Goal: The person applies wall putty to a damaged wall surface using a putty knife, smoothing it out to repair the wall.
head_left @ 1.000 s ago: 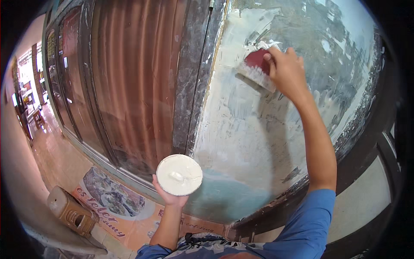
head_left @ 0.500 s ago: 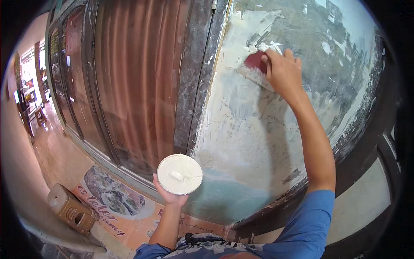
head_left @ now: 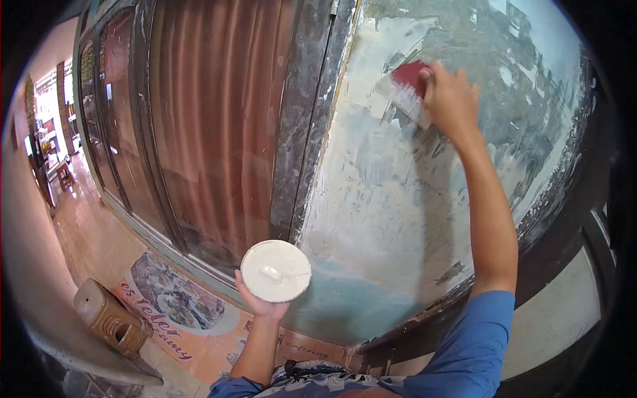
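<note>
In my right hand (head_left: 452, 99) is a dark red putty scraper (head_left: 410, 76), its lower part smeared with white putty. The scraper lies against the upper part of a wall panel (head_left: 378, 192) patched with whitish filler over grey and pale green. My fingers close round its right side. Lower down, my left hand (head_left: 262, 302) holds up a round tub of white putty (head_left: 285, 255) from beneath and the left side. A small raised lump (head_left: 271, 272) shows in the middle of the smooth putty surface.
Left of the panel stands a dark door frame (head_left: 302, 126) with glass and a reddish-brown curtain (head_left: 212, 119) behind it. A printed banner (head_left: 212, 345) lies on the floor beside a brown carved stool (head_left: 109, 318). Dark framed woodwork (head_left: 564, 312) borders the right.
My right hand and the scraper have moved slightly up and right along the wall. White putty at the scraper's upper edge no longer shows. My left hand and the tub stay almost in place.
</note>
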The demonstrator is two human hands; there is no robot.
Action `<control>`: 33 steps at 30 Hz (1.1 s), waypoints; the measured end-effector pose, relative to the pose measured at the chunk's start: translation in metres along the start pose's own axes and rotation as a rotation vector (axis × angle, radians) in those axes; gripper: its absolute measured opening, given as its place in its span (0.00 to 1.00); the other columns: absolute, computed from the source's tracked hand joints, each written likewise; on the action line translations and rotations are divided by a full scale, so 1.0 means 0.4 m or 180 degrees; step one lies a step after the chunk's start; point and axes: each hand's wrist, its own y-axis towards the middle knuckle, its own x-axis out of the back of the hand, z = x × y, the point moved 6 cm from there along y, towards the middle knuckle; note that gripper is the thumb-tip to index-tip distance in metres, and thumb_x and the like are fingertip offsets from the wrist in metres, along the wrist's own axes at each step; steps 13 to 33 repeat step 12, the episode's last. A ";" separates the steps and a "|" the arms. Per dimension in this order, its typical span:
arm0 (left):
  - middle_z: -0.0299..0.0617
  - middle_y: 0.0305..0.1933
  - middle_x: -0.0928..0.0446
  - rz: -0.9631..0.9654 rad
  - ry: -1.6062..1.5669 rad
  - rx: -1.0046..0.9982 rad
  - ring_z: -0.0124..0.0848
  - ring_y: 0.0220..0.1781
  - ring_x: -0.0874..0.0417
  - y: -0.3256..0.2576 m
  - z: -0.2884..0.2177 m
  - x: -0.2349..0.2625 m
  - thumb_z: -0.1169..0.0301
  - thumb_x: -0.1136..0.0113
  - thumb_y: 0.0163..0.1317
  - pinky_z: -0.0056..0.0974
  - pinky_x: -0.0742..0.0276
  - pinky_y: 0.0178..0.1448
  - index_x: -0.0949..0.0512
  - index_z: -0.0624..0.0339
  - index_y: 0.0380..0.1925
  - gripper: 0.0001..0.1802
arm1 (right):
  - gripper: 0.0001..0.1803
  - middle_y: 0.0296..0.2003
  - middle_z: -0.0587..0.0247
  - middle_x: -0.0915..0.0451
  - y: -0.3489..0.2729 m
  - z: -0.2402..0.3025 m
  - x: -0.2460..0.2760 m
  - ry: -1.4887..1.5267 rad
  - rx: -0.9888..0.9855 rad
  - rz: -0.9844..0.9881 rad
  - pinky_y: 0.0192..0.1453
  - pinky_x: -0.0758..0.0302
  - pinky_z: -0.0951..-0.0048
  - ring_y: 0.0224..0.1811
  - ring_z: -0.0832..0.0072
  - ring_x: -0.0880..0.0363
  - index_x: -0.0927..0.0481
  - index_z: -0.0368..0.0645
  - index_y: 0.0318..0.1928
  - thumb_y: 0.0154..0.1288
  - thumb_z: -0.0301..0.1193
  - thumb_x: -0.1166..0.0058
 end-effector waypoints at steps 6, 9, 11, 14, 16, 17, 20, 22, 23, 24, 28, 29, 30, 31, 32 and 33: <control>0.44 0.72 0.34 -0.0062 -0.0007 0.0039 0.47 0.72 0.32 -0.004 0.006 -0.001 0.32 0.64 0.67 0.54 0.36 0.73 0.34 0.52 0.70 0.44 | 0.15 0.38 0.50 0.18 0.040 -0.098 0.018 0.0607 -0.0347 -0.0392 0.56 0.34 0.42 0.48 0.48 0.24 0.21 0.50 0.49 0.75 0.43 0.55; 0.44 0.72 0.34 -0.0020 0.0028 -0.0014 0.47 0.72 0.32 -0.007 -0.008 0.009 0.32 0.64 0.67 0.55 0.36 0.73 0.35 0.52 0.70 0.44 | 0.12 0.34 0.53 0.20 -0.063 0.015 -0.001 0.0478 0.0166 0.0050 0.51 0.34 0.50 0.45 0.53 0.25 0.21 0.48 0.44 0.75 0.41 0.52; 0.44 0.72 0.34 -0.0114 -0.0021 0.0012 0.47 0.72 0.33 -0.008 -0.005 0.013 0.31 0.64 0.66 0.55 0.36 0.73 0.35 0.51 0.70 0.44 | 0.12 0.36 0.51 0.19 -0.112 0.045 -0.023 0.0290 0.0453 0.0291 0.50 0.35 0.51 0.44 0.55 0.25 0.21 0.48 0.46 0.74 0.41 0.50; 0.44 0.72 0.34 -0.0110 -0.0021 0.0020 0.47 0.72 0.33 -0.010 -0.003 0.011 0.31 0.64 0.66 0.55 0.36 0.73 0.35 0.51 0.70 0.44 | 0.12 0.38 0.49 0.19 -0.114 0.038 -0.027 0.0238 0.0344 0.0367 0.50 0.35 0.52 0.45 0.55 0.25 0.22 0.47 0.46 0.74 0.41 0.50; 0.44 0.72 0.34 -0.0110 -0.0021 0.0020 0.47 0.72 0.33 -0.010 -0.003 0.011 0.31 0.64 0.66 0.55 0.36 0.73 0.35 0.51 0.70 0.44 | 0.12 0.38 0.49 0.19 -0.114 0.038 -0.027 0.0238 0.0344 0.0367 0.50 0.35 0.52 0.45 0.55 0.25 0.22 0.47 0.46 0.74 0.41 0.50; 0.44 0.72 0.34 -0.0110 -0.0021 0.0020 0.47 0.72 0.33 -0.010 -0.003 0.011 0.31 0.64 0.66 0.55 0.36 0.73 0.35 0.51 0.70 0.44 | 0.12 0.38 0.49 0.19 -0.114 0.038 -0.027 0.0238 0.0344 0.0367 0.50 0.35 0.52 0.45 0.55 0.25 0.22 0.47 0.46 0.74 0.41 0.50; 0.44 0.72 0.34 -0.0110 -0.0021 0.0020 0.47 0.72 0.33 -0.010 -0.003 0.011 0.31 0.64 0.66 0.55 0.36 0.73 0.35 0.51 0.70 0.44 | 0.12 0.38 0.49 0.19 -0.114 0.038 -0.027 0.0238 0.0344 0.0367 0.50 0.35 0.52 0.45 0.55 0.25 0.22 0.47 0.46 0.74 0.41 0.50; 0.44 0.72 0.34 -0.0110 -0.0021 0.0020 0.47 0.72 0.33 -0.010 -0.003 0.011 0.31 0.64 0.66 0.55 0.36 0.73 0.35 0.51 0.70 0.44 | 0.12 0.38 0.49 0.19 -0.114 0.038 -0.027 0.0238 0.0344 0.0367 0.50 0.35 0.52 0.45 0.55 0.25 0.22 0.47 0.46 0.74 0.41 0.50; 0.44 0.72 0.34 -0.0110 -0.0021 0.0020 0.47 0.72 0.33 -0.010 -0.003 0.011 0.31 0.64 0.66 0.55 0.36 0.73 0.35 0.51 0.70 0.44 | 0.12 0.38 0.49 0.19 -0.114 0.038 -0.027 0.0238 0.0344 0.0367 0.50 0.35 0.52 0.45 0.55 0.25 0.22 0.47 0.46 0.74 0.41 0.50; 0.44 0.72 0.34 -0.0110 -0.0021 0.0020 0.47 0.72 0.33 -0.010 -0.003 0.011 0.31 0.64 0.66 0.55 0.36 0.73 0.35 0.51 0.70 0.44 | 0.12 0.38 0.49 0.19 -0.114 0.038 -0.027 0.0238 0.0344 0.0367 0.50 0.35 0.52 0.45 0.55 0.25 0.22 0.47 0.46 0.74 0.41 0.50; 0.44 0.72 0.34 -0.0110 -0.0021 0.0020 0.47 0.72 0.33 -0.010 -0.003 0.011 0.31 0.64 0.66 0.55 0.36 0.73 0.35 0.51 0.70 0.44 | 0.12 0.38 0.49 0.19 -0.114 0.038 -0.027 0.0238 0.0344 0.0367 0.50 0.35 0.52 0.45 0.55 0.25 0.22 0.47 0.46 0.74 0.41 0.50; 0.44 0.72 0.34 -0.0110 -0.0021 0.0020 0.47 0.72 0.33 -0.010 -0.003 0.011 0.31 0.64 0.66 0.55 0.36 0.73 0.35 0.51 0.70 0.44 | 0.12 0.38 0.49 0.19 -0.114 0.038 -0.027 0.0238 0.0344 0.0367 0.50 0.35 0.52 0.45 0.55 0.25 0.22 0.47 0.46 0.74 0.41 0.50; 0.44 0.72 0.34 -0.0110 -0.0021 0.0020 0.47 0.72 0.33 -0.010 -0.003 0.011 0.31 0.64 0.66 0.55 0.36 0.73 0.35 0.51 0.70 0.44 | 0.12 0.38 0.49 0.19 -0.114 0.038 -0.027 0.0238 0.0344 0.0367 0.50 0.35 0.52 0.45 0.55 0.25 0.22 0.47 0.46 0.74 0.41 0.50; 0.44 0.72 0.34 -0.0110 -0.0021 0.0020 0.47 0.72 0.33 -0.010 -0.003 0.011 0.31 0.64 0.66 0.55 0.36 0.73 0.35 0.51 0.70 0.44 | 0.12 0.38 0.49 0.19 -0.114 0.038 -0.027 0.0238 0.0344 0.0367 0.50 0.35 0.52 0.45 0.55 0.25 0.22 0.47 0.46 0.74 0.41 0.50; 0.44 0.72 0.34 -0.0110 -0.0021 0.0020 0.47 0.72 0.33 -0.010 -0.003 0.011 0.31 0.64 0.66 0.55 0.36 0.73 0.35 0.51 0.70 0.44 | 0.12 0.38 0.49 0.19 -0.114 0.038 -0.027 0.0238 0.0344 0.0367 0.50 0.35 0.52 0.45 0.55 0.25 0.22 0.47 0.46 0.74 0.41 0.50; 0.44 0.72 0.34 -0.0110 -0.0021 0.0020 0.47 0.72 0.33 -0.010 -0.003 0.011 0.31 0.64 0.66 0.55 0.36 0.73 0.35 0.51 0.70 0.44 | 0.12 0.38 0.49 0.19 -0.114 0.038 -0.027 0.0238 0.0344 0.0367 0.50 0.35 0.52 0.45 0.55 0.25 0.22 0.47 0.46 0.74 0.41 0.50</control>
